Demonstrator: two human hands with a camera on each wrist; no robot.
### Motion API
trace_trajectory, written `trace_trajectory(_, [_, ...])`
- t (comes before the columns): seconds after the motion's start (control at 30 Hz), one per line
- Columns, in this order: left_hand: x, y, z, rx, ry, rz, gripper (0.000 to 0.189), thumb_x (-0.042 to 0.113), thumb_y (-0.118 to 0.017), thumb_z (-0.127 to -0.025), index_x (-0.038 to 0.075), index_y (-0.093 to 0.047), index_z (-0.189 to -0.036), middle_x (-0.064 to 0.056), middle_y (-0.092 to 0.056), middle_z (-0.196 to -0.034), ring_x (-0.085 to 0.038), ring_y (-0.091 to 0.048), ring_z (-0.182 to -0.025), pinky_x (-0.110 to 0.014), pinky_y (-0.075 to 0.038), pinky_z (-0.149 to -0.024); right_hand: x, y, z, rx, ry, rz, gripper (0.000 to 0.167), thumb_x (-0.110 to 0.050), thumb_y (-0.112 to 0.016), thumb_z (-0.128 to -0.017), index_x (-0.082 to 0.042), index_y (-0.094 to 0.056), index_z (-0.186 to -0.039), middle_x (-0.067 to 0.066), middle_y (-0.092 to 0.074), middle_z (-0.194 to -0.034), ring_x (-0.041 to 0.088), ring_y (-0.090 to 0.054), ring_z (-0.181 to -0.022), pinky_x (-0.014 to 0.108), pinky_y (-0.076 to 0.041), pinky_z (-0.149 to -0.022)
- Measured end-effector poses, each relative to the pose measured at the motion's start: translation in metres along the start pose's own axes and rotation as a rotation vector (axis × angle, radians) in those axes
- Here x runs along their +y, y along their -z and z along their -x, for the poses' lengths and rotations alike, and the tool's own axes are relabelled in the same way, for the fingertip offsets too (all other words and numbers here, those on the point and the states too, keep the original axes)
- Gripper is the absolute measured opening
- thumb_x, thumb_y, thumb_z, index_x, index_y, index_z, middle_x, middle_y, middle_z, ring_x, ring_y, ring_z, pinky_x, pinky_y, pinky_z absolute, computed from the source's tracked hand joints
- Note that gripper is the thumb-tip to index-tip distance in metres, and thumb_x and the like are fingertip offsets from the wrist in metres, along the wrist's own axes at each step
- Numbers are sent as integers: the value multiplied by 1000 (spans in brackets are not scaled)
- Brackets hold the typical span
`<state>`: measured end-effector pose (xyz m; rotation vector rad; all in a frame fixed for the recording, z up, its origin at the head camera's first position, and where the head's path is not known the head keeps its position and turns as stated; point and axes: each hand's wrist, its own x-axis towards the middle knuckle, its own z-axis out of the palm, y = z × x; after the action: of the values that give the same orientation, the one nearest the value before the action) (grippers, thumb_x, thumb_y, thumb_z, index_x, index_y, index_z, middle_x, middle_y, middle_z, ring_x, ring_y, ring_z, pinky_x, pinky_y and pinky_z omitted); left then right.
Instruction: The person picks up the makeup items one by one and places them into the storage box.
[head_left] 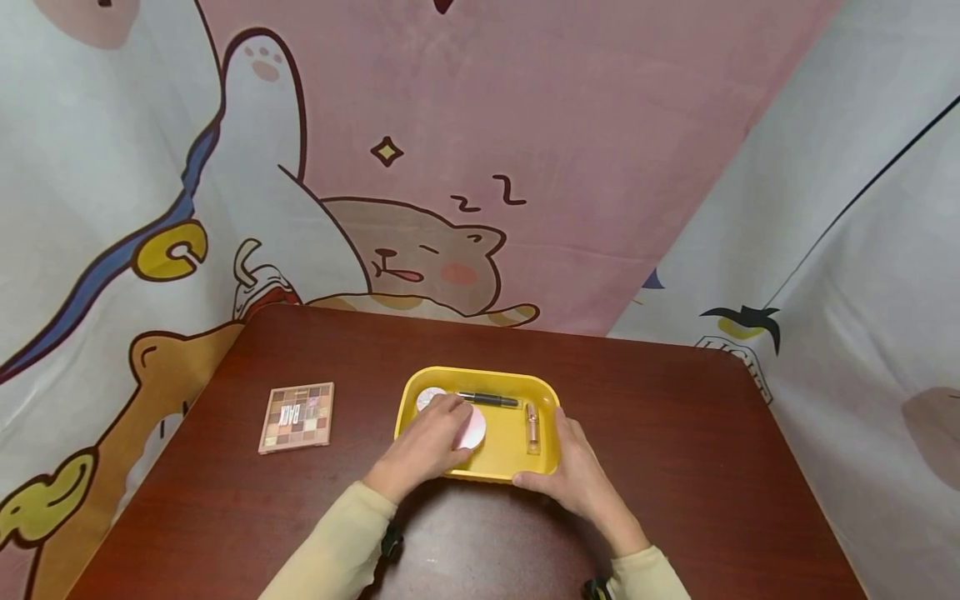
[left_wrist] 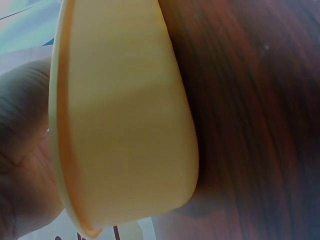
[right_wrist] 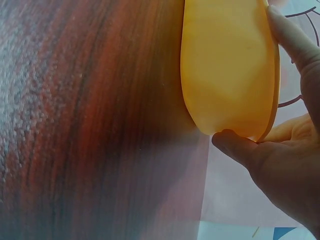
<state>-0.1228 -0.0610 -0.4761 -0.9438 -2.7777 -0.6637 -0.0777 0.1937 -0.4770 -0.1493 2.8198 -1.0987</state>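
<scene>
A yellow tray (head_left: 501, 450) with rounded corners sits on the table. My left hand (head_left: 429, 440) reaches over its left side, fingers and thumb around a round pink case (head_left: 472, 430); the palm side is hidden. Partly behind those fingers lies another round, pale case (head_left: 428, 397). Along the back wall rests a black pen-like stick (head_left: 489, 400), and a lipstick tube (head_left: 532, 428) lies at the right. My right hand (head_left: 581, 473) grips the tray's right end. In the right wrist view its thumb (right_wrist: 235, 144) presses the outside of the tray wall (right_wrist: 230, 65).
An eyeshadow palette (head_left: 296, 418) lies on the dark wooden table (head_left: 660, 425), left of the tray. Cartoon-printed cloth (head_left: 570, 150) hangs around the table's back and sides.
</scene>
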Motion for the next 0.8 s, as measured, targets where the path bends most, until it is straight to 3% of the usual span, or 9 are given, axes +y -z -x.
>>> trace_trajectory(0.33, [3,-3,-7,-77,37,-10,34,19,-87,-77,7,-66,-101,-10,-65,-116,-29,-60,-111,-42,-51,-97,1,0,0,-10,-5,-21,132,-43,-97,-68,2,-17,-163,26,-41,-149,33,-55,-121,48,-49,-102])
trace_trajectory(0.8, [1,-8,-14,-105,8,-87,34,16,-90,-72,10,-64,-91,-6,-64,-101,-25,-61,-96,-39,-50,-91,1,-1,2,-2,11,-16,131,-42,-98,-67,4,-18,-162,27,-42,-149,34,-54,-124,49,-48,-103])
